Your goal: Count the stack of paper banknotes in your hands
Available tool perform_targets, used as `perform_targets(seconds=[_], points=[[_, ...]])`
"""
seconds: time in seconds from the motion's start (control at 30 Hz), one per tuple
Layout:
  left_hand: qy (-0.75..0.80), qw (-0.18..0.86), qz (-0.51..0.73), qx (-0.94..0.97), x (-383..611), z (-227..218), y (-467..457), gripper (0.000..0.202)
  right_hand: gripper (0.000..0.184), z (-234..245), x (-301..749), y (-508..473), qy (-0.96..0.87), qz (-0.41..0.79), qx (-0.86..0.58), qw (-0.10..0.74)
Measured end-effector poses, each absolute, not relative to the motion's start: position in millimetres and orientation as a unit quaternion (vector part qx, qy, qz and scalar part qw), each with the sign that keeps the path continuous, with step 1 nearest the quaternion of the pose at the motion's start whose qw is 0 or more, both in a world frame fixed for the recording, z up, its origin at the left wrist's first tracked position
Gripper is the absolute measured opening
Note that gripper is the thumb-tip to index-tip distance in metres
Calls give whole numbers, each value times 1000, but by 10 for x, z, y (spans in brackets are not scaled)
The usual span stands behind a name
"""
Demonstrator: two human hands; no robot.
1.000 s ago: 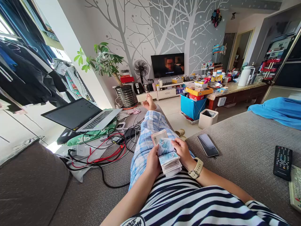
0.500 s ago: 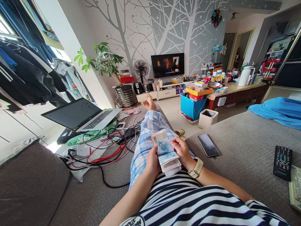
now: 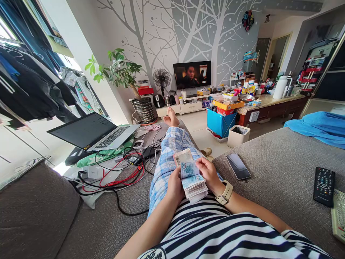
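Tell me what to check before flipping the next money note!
1. Left hand gripping the stack of banknotes: ok.
2. Right hand fingers on the top note's edge: ok.
3. Only one note lifted: cannot tell, the edges are too small to see.
4. Stack squared up: not ok, notes fan out at the lower end.
5. Stack resting over the lap, not the sofa edge: ok.
6. Phone lying apart from the hands: ok.
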State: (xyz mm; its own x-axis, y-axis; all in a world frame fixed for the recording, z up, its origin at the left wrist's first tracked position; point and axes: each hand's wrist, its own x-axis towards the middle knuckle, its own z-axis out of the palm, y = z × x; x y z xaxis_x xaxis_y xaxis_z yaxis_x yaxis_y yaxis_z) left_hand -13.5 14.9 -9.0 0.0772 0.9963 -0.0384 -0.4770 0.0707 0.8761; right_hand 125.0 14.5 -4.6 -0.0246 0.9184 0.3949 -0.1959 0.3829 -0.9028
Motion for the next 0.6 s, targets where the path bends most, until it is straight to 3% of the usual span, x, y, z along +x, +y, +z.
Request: perform_targets(seconds=[0.6], points=[[387,652,592,275,-103,-70,146,13,27,-84,1249,153,-564,440,-317,623]])
